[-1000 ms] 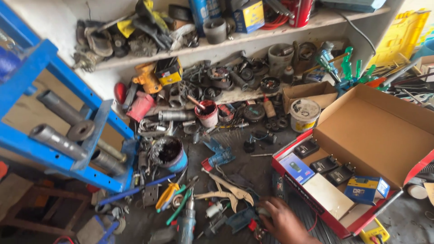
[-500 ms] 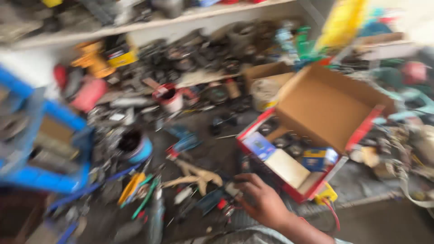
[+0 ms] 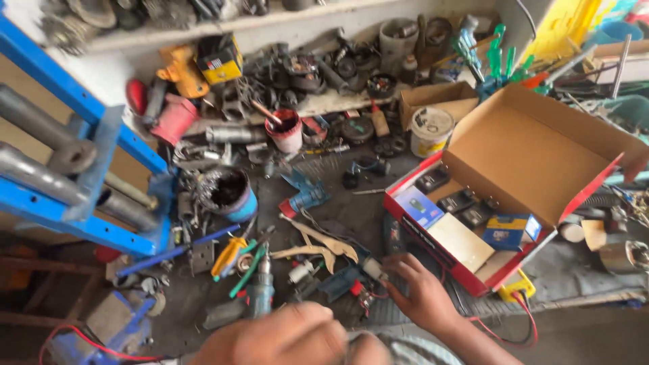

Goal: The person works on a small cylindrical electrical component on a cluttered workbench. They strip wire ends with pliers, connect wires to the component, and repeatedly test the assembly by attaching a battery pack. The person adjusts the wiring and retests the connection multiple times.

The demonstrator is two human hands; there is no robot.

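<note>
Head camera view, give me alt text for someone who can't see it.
A person's right hand rests on small parts on a cluttered workbench, beside an open red cardboard box holding small boxes; the left hand is blurred at the bottom edge. Tools, metal parts and a blue steel frame surround them.

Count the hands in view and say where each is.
2. The right hand rests on small parts beside the open red box. The left hand is blurred at the bottom edge, its grip unclear.
</note>
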